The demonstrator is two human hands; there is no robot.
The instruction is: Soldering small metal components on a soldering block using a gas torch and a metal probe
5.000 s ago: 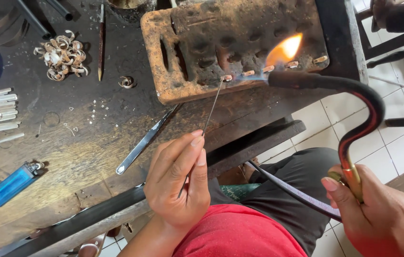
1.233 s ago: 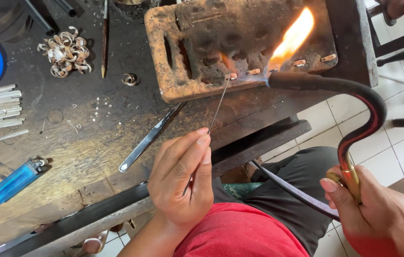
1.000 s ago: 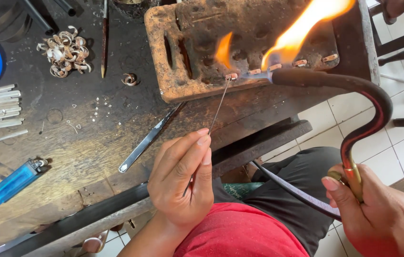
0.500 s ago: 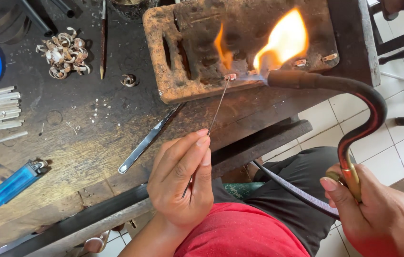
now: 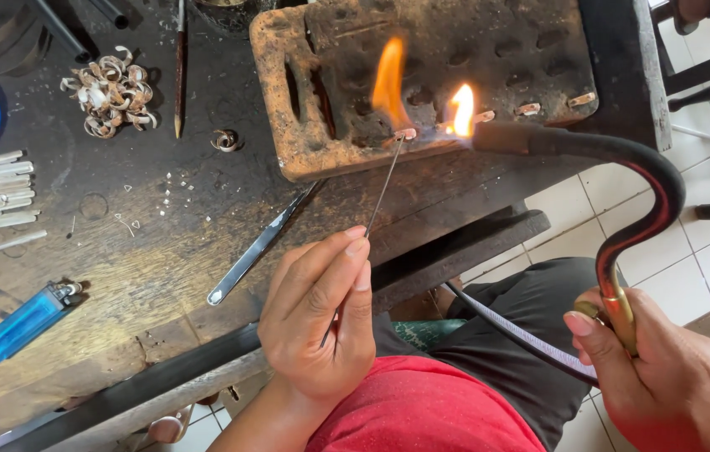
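While the left hand (image 5: 317, 322) pinches a thin wire (image 5: 386, 180) between thumb and fingertips, the wire's long axis runs up and slightly right, away from the body, its far tip touching a small metal piece (image 5: 405, 134) on the near edge of the scorched brick (image 5: 422, 79). Fingers closed narrow on the wire's lower end; tip sits inside the flame (image 5: 388, 79).

Right hand (image 5: 665, 377) is wrapped around the brass base of the curved torch (image 5: 648, 201), full closed grip. Torch neck arcs up and over to the left, nozzle lying nearly level along the brick's near edge, pointing left at the same piece. A second flame burns at the nozzle mouth, just right of the wire tip.

So: wire comes in from below, torch from the right, both meeting at that one piece. Left hand is nearer to it; right hand sits well apart, low right, off the bench edge.

More small pieces (image 5: 531, 107) sit in a row along the brick to the right, behind the nozzle. Tweezers (image 5: 259, 247) lie diagonal on the bench (image 5: 104, 251), just left of the wire, untouched. Blue lighter (image 5: 24, 322) far left, metal curls (image 5: 112, 88) top left.
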